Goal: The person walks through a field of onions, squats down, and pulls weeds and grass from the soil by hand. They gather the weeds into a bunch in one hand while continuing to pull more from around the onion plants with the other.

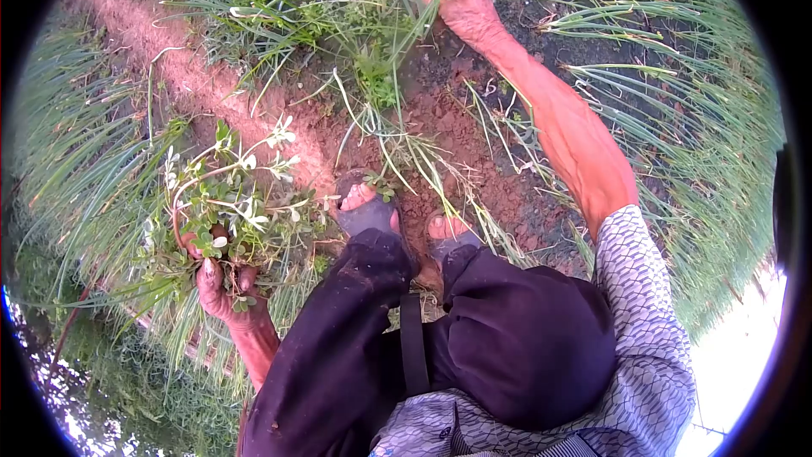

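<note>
I count two bare hands of mine: one left hand and one right hand. Also there are two bare forearms, the left forearm and the right forearm. My feet with uncovered toes are two — left foot and right foot. Of dark purple-black cloth trouser legs I see two, left leg and right leg. One flat black strap is there, and one grey-white sleeve with scale pattern. Leafy green bunch with reddish stems is one. The long, thin green stalks are many — too many for exact counting.
</note>
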`<state>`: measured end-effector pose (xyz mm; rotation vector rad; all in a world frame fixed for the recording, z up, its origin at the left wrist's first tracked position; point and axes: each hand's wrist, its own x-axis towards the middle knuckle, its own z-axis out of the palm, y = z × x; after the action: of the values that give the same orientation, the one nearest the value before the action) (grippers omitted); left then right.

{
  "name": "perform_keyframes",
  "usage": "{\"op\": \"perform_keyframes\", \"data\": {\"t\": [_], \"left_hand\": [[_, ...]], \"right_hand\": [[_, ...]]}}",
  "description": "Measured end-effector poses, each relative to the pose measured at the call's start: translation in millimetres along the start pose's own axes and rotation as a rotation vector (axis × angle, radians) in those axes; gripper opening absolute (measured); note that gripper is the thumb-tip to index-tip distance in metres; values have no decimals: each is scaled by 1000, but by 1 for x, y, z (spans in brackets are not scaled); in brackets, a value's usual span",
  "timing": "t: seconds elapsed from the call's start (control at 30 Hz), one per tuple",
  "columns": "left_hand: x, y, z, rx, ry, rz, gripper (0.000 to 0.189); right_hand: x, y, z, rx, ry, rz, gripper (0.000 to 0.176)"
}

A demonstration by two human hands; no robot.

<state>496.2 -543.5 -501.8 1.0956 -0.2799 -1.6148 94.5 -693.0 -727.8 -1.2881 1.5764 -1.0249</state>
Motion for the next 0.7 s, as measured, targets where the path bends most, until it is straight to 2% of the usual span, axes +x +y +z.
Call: {"op": "perform_keyframes", "data": {"t": [0.07, 0.17, 0.2, 0.27, 0.37, 0.43, 0.57, 0.67, 0.7], "left_hand": [[2, 0, 2, 9, 9, 2, 27], [5, -2, 12, -25, -60, 14, 27], [5, -2, 12, -21, -72, 12, 27], [5, -1, 11, -25, -69, 7, 27], [5, -1, 8, 2, -90, 14, 32], [6, -3, -1, 33, -140, 37, 45], [5, -4, -6, 28, -129, 52, 45], [5, -2, -10, 47, -135, 64, 45], [5, -1, -12, 50, -135, 66, 45]], "right_hand": [[6, -4, -9, -374, -159, 67, 27], [11, -15, 6, -535, -227, 74, 31], [9, -30, 7, -608, -371, 62, 36], [2, -81, 12, -715, -481, 189, 40], [3, -57, 30, -886, -347, -24, 42], [3, -68, 32, -903, -375, -7, 40], [4, -86, 36, -962, -467, 18, 36], [0, -72, 45, -952, -429, -146, 34], [-1, -80, 45, -941, -490, -98, 31]]}}
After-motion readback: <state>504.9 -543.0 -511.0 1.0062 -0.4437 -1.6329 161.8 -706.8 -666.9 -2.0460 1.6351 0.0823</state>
